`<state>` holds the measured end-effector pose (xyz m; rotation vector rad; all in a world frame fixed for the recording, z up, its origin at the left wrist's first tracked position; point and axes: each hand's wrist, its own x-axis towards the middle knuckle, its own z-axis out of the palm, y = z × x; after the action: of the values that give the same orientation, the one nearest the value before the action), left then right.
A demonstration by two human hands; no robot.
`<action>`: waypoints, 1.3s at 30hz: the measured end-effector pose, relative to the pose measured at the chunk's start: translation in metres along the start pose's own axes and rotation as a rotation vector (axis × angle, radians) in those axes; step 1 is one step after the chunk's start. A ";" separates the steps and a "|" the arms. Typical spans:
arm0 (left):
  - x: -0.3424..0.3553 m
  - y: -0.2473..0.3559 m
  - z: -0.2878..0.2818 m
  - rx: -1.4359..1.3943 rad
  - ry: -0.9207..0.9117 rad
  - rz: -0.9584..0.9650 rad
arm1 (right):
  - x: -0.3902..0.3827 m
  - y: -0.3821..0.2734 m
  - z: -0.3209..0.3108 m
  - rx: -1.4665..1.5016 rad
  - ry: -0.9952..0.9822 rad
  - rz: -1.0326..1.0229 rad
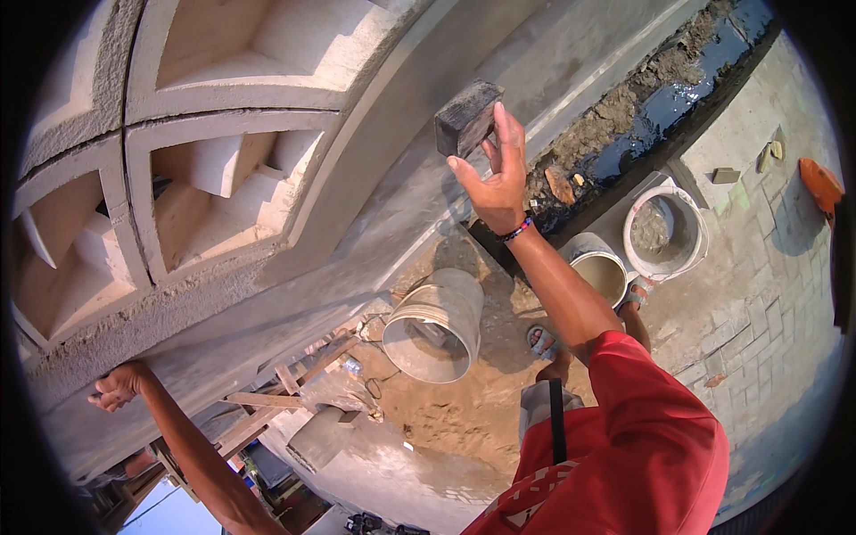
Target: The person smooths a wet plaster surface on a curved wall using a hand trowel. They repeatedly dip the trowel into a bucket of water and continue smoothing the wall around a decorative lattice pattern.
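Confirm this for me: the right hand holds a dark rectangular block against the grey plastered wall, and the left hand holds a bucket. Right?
Not quite. In the head view the left hand grips the wall's edge, not a bucket. The right hand does hold the dark rectangular block against the grey plastered wall.

Rough dark sponge block against smooth matt grey plaster wall; dusty plastic bucket.
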<state>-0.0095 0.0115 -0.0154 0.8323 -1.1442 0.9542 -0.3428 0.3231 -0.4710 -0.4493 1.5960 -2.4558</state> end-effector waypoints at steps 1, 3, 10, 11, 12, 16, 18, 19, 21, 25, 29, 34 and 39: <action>0.013 -0.014 0.001 0.007 0.006 0.034 | 0.003 0.001 0.006 0.000 0.029 -0.048; 0.021 -0.027 0.007 0.011 0.007 0.079 | 0.008 0.003 0.017 -0.115 0.050 -0.097; 0.018 0.000 -0.003 0.035 -0.022 0.020 | -0.043 -0.003 0.027 -0.300 -0.055 -0.021; 0.013 -0.004 -0.002 0.027 -0.017 0.010 | -0.039 -0.008 0.019 -0.302 -0.013 -0.007; 0.007 -0.006 -0.002 0.019 -0.012 0.001 | -0.035 -0.013 0.013 -0.305 0.030 0.007; 0.009 -0.010 0.004 -0.020 -0.005 -0.016 | 0.025 -0.025 -0.005 -0.164 0.211 -0.067; 0.037 -0.048 0.015 -0.045 0.026 0.012 | 0.024 -0.036 0.010 -0.213 0.187 0.002; 0.028 -0.043 0.017 -0.020 0.013 0.007 | 0.024 -0.039 0.019 -0.255 0.182 0.026; 0.003 -0.012 0.014 0.028 -0.018 -0.001 | -0.001 -0.037 0.038 -0.357 0.121 0.046; 0.002 0.010 0.000 -0.010 -0.018 -0.035 | -0.053 -0.038 0.036 -0.197 -0.111 0.184; 0.008 -0.006 -0.004 -0.013 -0.020 -0.018 | -0.012 -0.044 0.000 -0.292 0.077 0.049; -0.001 0.004 0.000 -0.018 -0.014 0.002 | 0.040 -0.026 0.001 -0.360 0.152 -0.108; 0.006 0.018 -0.003 -0.007 -0.024 -0.031 | -0.018 -0.030 0.027 -0.350 0.017 -0.044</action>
<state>-0.0239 0.0222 -0.0097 0.8559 -1.1517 0.9168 -0.3163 0.3182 -0.4360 -0.5177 2.0519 -2.2156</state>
